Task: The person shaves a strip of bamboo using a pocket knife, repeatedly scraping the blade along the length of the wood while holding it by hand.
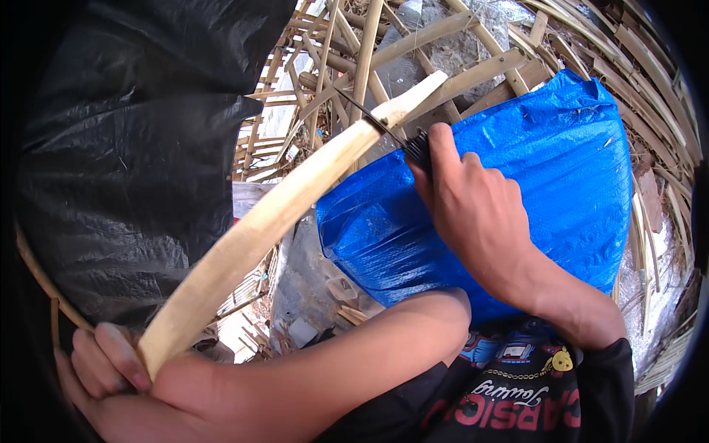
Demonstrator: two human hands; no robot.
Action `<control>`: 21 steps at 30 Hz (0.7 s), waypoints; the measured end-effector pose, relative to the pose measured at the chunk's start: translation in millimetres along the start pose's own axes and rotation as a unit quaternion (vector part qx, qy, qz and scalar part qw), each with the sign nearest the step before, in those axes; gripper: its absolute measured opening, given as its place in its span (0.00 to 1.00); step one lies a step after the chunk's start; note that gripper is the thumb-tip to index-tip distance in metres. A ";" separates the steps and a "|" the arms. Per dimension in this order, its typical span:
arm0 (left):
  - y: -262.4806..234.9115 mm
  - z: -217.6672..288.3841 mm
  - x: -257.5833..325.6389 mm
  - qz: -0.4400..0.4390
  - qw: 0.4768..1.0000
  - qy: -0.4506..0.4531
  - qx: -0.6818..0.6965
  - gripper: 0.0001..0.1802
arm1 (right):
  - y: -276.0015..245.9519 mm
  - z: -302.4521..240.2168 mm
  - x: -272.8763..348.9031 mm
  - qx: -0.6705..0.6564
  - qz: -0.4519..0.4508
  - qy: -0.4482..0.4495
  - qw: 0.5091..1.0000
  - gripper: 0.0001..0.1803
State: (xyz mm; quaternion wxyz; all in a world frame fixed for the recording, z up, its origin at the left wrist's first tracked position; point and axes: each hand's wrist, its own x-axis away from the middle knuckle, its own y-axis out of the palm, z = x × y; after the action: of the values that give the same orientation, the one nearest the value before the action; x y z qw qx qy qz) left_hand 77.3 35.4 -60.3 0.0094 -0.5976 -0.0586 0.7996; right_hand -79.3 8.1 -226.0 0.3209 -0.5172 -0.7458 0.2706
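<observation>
A long, pale, slightly bowed piece of wood (251, 232) slants from the lower left up to the top middle, its upper end cut narrower than the rest. At its lower end my left hand (118, 369) is closed around it, thumb and fingers gripping the edges. My right hand (476, 203) is wrapped around the black handle of a knife (419, 150). The thin dark blade lies across the wood just below the narrowed part, touching it. Part of the handle is hidden inside my fingers.
Blue plastic sheeting (561, 177) covers the area under my right hand. A large black plastic sheet (125, 162) hangs at the left. Behind the wood is a lattice of bamboo strips (365, 55). More split strips (650, 81) lie along the right, and small scraps litter the ground.
</observation>
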 end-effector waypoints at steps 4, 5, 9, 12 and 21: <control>-3.8 12.6 -8.1 -0.006 0.997 0.055 -0.050 0.25 | 0.9 -19.5 -9.8 0.014 0.021 0.023 0.999 0.17; -0.9 14.8 -5.9 -0.012 0.994 0.078 -0.074 0.26 | 7.7 -11.9 -17.5 0.011 0.021 0.026 0.999 0.17; 5.1 21.1 0.4 -0.037 0.952 0.211 -0.219 0.27 | 7.1 23.3 -18.9 -0.027 0.015 0.025 0.999 0.17; 9.6 23.1 -3.2 -0.036 0.967 0.175 -0.181 0.26 | -11.4 16.0 -4.1 -0.043 -0.014 0.010 0.999 0.18; 4.4 4.7 -13.7 0.003 0.999 0.013 0.044 0.23 | -4.2 -16.8 4.4 -0.054 -0.014 0.032 0.998 0.19</control>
State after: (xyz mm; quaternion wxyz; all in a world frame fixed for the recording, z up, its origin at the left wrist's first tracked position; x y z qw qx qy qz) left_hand 76.9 29.5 -46.4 0.0342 -0.6074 -0.0216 0.7934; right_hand -70.2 12.1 -211.1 0.3196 -0.5316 -0.7561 0.2087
